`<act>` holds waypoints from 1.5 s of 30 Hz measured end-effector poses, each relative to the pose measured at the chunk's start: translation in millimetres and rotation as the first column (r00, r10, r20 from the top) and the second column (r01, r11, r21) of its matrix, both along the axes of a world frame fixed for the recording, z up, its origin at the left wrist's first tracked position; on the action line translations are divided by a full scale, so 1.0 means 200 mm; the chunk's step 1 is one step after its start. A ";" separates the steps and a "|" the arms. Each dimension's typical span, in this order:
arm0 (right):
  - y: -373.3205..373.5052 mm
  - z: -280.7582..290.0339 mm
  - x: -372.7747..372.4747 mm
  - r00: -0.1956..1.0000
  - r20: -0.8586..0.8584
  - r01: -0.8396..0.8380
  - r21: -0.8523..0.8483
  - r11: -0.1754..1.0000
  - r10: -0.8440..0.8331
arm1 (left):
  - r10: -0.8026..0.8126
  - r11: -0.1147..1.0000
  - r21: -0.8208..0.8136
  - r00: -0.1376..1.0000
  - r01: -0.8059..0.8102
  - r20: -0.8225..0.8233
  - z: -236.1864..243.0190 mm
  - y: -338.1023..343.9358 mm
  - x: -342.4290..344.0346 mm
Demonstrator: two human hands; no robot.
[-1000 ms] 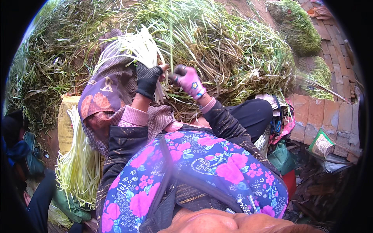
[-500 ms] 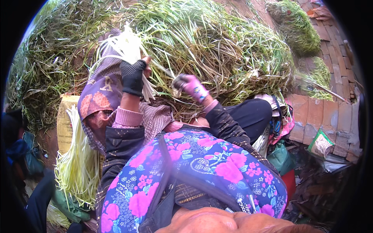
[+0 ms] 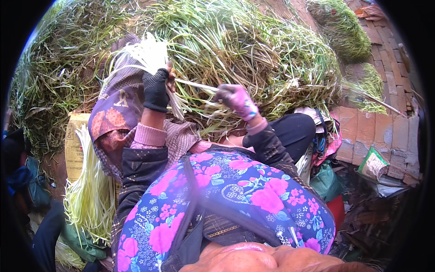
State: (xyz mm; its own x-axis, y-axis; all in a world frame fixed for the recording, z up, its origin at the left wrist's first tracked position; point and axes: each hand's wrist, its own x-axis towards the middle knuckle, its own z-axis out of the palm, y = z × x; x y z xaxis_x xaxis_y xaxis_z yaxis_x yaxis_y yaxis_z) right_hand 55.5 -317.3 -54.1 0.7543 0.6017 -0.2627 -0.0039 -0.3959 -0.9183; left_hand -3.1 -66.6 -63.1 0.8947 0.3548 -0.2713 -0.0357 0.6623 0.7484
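Note:
My left hand (image 3: 156,93), in a black fingerless glove, is closed round a bunch of pale, chive-like stalks (image 3: 152,53) whose white ends fan out above the fist. One whitish stalk (image 3: 195,85) runs from this bunch across to my right hand (image 3: 238,100). That hand wears a patterned pink glove with dark fingers, pinched on the stalk's end and slightly blurred. Both hands are above my lap, in front of a large heap of green and brown stalks (image 3: 253,54).
Cleaned yellowish stalks (image 3: 90,195) hang beside a yellow carton (image 3: 74,145) at my left. More green bundles (image 3: 342,31) lie on brick paving at the far right. A green-edged bag (image 3: 374,164) and a teal bag (image 3: 327,183) are nearer on that side.
My right hand has moved to the right, and a pale stalk now stretches between it and the bunch. My left hand stays nearly in place, still gripping the bunch.

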 end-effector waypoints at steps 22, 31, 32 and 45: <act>0.10 0.33 0.05 0.928 -0.057 0.360 0.399 0.843 -0.369 | -0.001 0.996 -0.084 0.998 0.006 0.068 0.02 -0.01 0.02; 0.34 0.05 -0.12 0.941 -0.034 -0.339 -0.016 0.941 0.338 | -0.174 0.985 0.001 0.981 0.174 0.090 -0.04 -0.08 -0.01; 0.30 0.00 -0.04 0.980 -0.034 -0.195 0.001 0.981 0.195 | -0.148 0.988 -0.028 0.985 0.151 0.094 -0.02 -0.06 -0.01; -0.03 -0.05 0.50 0.966 0.257 0.144 -0.454 0.879 -0.025 | 0.214 0.906 -0.414 0.934 -0.081 0.285 0.01 0.09 0.02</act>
